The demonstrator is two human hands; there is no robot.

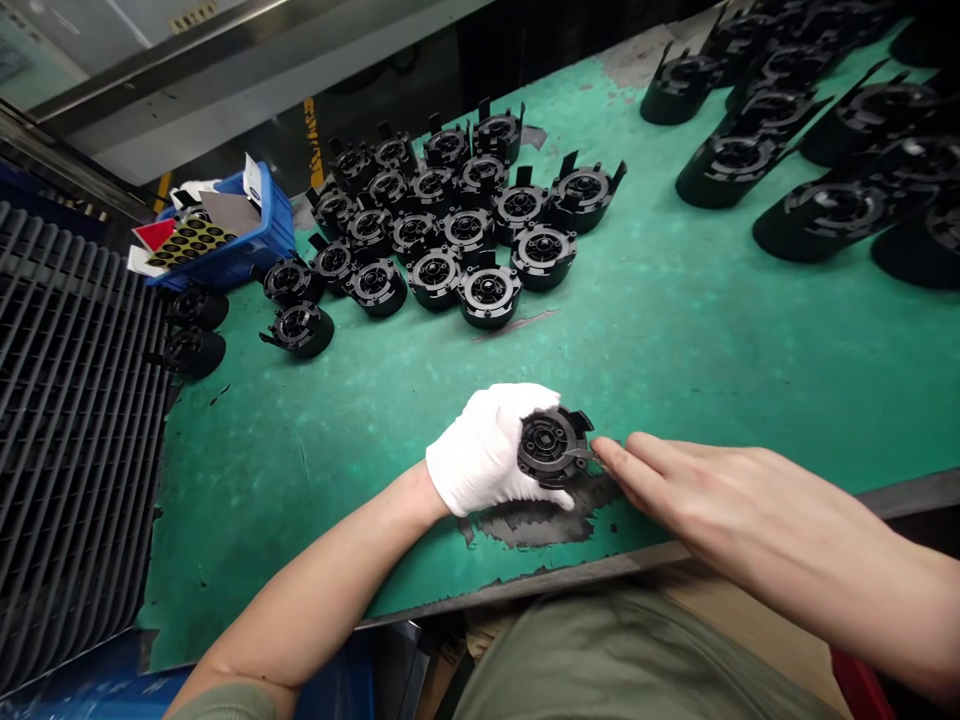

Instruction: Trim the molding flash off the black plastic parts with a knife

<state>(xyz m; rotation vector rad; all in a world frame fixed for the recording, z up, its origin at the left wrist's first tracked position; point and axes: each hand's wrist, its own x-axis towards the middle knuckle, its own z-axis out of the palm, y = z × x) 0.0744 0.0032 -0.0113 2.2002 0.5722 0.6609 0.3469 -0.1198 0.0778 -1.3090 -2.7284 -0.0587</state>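
Gloved in white, my left hand (pixel 491 450) is wrapped round a round black part (pixel 546 445) above the green table, near its front edge. The part's ringed face is turned up toward the camera. My bare right hand (pixel 660 475) is at the part's right side, its fingers pinched together on a thin metal tool (pixel 579 455). The tool's tip reaches over the face of the part. Most of the tool is hidden by my fingers.
Several similar black parts (pixel 489 290) stand grouped behind my hands. Taller black housings (pixel 724 170) fill the back right. A blue bin (pixel 274 215) with papers and stickers stands at the back left, beside a ribbed grey rack (pixel 75 430). The green table (pixel 300 500) has worn patches.
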